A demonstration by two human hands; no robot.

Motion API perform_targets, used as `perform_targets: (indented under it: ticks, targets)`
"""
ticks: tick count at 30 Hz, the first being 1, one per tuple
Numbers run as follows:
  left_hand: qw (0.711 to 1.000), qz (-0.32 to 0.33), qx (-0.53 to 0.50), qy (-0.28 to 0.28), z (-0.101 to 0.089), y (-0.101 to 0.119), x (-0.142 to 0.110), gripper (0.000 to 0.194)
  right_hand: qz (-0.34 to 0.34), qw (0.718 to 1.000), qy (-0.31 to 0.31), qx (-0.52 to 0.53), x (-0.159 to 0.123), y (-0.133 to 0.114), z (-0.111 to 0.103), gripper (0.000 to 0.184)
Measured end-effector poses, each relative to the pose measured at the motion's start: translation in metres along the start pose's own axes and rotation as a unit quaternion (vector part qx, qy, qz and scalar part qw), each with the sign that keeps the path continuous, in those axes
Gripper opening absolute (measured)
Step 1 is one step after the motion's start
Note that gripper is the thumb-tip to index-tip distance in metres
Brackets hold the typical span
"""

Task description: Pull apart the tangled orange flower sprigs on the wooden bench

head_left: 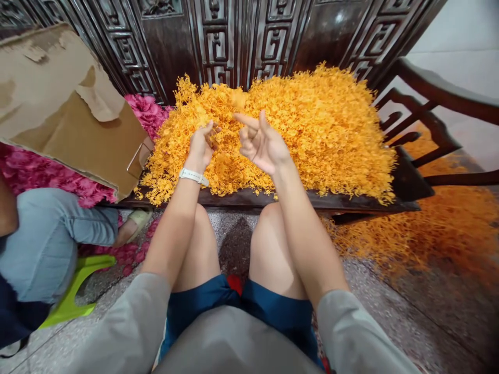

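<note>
1. Material: heap of yellow-orange fringed strands [319,130], centre to upper right of frame, on a dark wooden bench [362,203]. Fibre type not resolved. Long axis runs left to right along the bench.
2. Left hand [201,147]: fingers half curled, above the heap's left part. Strands show at the fingertips; whether they are gripped, cannot tell. White wristwatch [194,177] on the wrist.
3. Right hand [264,144]: released, fingers spread, palm toward the left hand; no hold seen.
4. Relation: heap lies ahead of both hands. Right hand is nearer its larger bulk, left hand nearer its left end. Contact with the heap cannot be told.
5. Nearby: pink petal-like heap [148,114], upper left, partly under a cardboard sheet [66,114]; co-worker's denim-clad leg [47,244], lower left; orange strands [440,234] on the floor, right.
</note>
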State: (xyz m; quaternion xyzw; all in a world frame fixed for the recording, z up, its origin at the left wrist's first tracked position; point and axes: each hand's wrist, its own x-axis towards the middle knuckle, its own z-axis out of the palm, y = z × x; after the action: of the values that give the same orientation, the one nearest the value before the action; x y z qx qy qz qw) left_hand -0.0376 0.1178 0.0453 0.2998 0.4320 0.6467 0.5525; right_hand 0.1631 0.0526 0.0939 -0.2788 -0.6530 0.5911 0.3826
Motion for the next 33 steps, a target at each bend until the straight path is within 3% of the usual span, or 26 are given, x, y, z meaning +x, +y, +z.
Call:
perform_targets:
  ticks: [2, 4, 9, 11, 14, 15, 17, 19, 20, 21, 22, 24, 26, 27, 30, 33]
  targets:
    - [1.0, -0.017, 0.006, -0.015, 0.005, -0.001, -0.008, 0.025, 0.034, 0.988, 0.151, -0.016, 0.009, 0.013, -0.009, 0.071]
    - [0.999, -0.027, 0.012, -0.021, 0.011, -0.004, -0.015, 0.022, 0.061, 0.97, 0.215, -0.091, 0.014, 0.028, -0.013, 0.065]
    - [0.998, -0.039, 0.002, -0.039, 0.02, -0.013, -0.026, 0.051, 0.02, 0.939, 0.203, -0.277, 0.018, 0.046, 0.003, 0.037]
    - [0.999, -0.029, -0.008, -0.033, 0.024, -0.017, -0.025, 0.055, 0.013, 0.934, 0.204, -0.291, 0.02, 0.046, 0.01, 0.03]
    - [1.0, 0.01, -0.02, 0.022, 0.029, -0.023, -0.017, 0.051, 0.025, 0.948, 0.189, -0.255, 0.02, 0.039, 0.014, 0.037]
    - [0.998, 0.026, -0.021, 0.051, 0.029, -0.023, -0.012, 0.05, 0.037, 0.964, 0.138, -0.225, 0.018, 0.035, 0.014, 0.041]
    - [0.992, 0.046, -0.024, 0.114, 0.027, -0.021, -0.002, 0.046, 0.076, 0.982, -0.083, -0.153, 0.011, 0.024, 0.014, 0.049]
    - [0.987, 0.044, -0.038, 0.148, 0.02, -0.015, 0.007, 0.038, 0.104, 0.929, -0.344, -0.087, 0.001, 0.012, 0.014, 0.058]
    - [0.988, 0.037, -0.044, 0.146, 0.016, -0.011, 0.01, 0.032, 0.098, 0.907, -0.405, -0.059, -0.003, 0.007, 0.013, 0.062]
    - [0.99, 0.029, -0.047, 0.133, 0.012, -0.008, 0.012, 0.025, 0.078, 0.914, -0.396, -0.034, -0.005, 0.003, 0.011, 0.065]
    - [0.992, 0.024, -0.046, 0.112, 0.008, -0.004, 0.012, 0.017, 0.048, 0.945, -0.323, -0.013, -0.006, 0.0, 0.009, 0.067]
    - [0.997, 0.023, -0.033, 0.069, 0.004, -0.002, 0.009, 0.011, 0.0, 0.996, -0.085, 0.014, -0.001, 0.002, 0.002, 0.067]
    - [0.998, 0.026, -0.025, 0.048, 0.005, -0.004, 0.003, 0.017, 0.003, 0.993, 0.118, 0.009, 0.01, 0.012, -0.006, 0.062]
    - [0.999, 0.025, -0.023, 0.043, 0.008, -0.006, 0.0, 0.024, 0.02, 0.983, 0.181, -0.004, 0.015, 0.018, -0.01, 0.06]
    - [0.999, 0.013, -0.017, 0.041, 0.019, -0.015, -0.011, 0.049, 0.05, 0.958, 0.274, -0.067, 0.027, 0.035, -0.014, 0.054]
    - [0.999, 0.009, -0.008, 0.033, 0.03, -0.021, -0.019, 0.06, 0.023, 0.953, 0.255, -0.16, 0.028, 0.043, -0.007, 0.052]
